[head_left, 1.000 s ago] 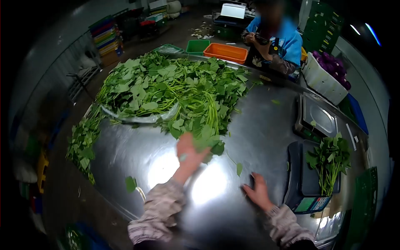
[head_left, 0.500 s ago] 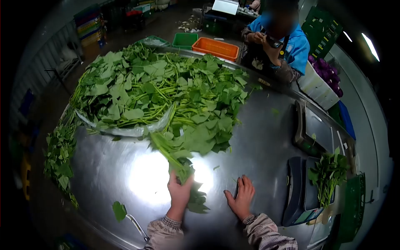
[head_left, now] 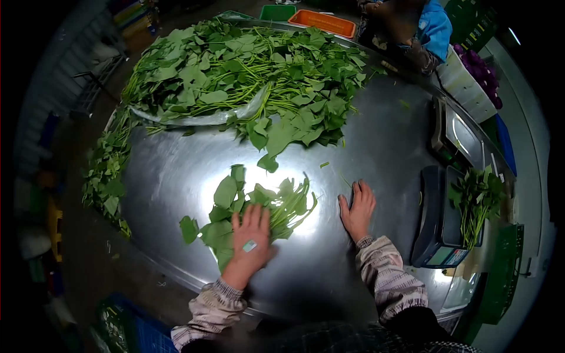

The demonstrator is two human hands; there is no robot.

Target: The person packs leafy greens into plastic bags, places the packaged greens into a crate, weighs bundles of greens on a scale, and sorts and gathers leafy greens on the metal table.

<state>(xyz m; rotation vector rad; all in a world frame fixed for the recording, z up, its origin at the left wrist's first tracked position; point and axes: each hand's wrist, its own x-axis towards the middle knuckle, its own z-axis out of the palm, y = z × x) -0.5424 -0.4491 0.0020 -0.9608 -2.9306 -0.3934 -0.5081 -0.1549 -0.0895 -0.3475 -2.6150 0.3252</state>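
Observation:
A small bunch of leafy green stems [head_left: 222, 197] lies on the shiny metal table [head_left: 312, 270], its stems pointing right and its leaves left. My left hand [head_left: 250, 238] rests palm down on the leaves, fingers stretched out. A small pale patch sits on the back of that hand. To the right, my right hand [head_left: 358, 212] lies on the bare metal, fingers extended, holding nothing. A thin loose stem is close to its fingertips. Beyond both hands spreads a large heap of the same greens [head_left: 235, 73], with clear plastic wrap [head_left: 200, 119] along its near side.
Another bunch [head_left: 479, 203] lies on a scale [head_left: 435, 217] at the right, with a second scale [head_left: 462, 138] behind it. Greens [head_left: 109, 176] hang over the left edge. Orange [head_left: 322, 22] and green bins stand beyond, near a person in a blue sleeve [head_left: 434, 29].
My left hand has brought a bunch from the heap's near edge onto the table and opened over it. My right hand remains flat on the metal. The view has tipped downward.

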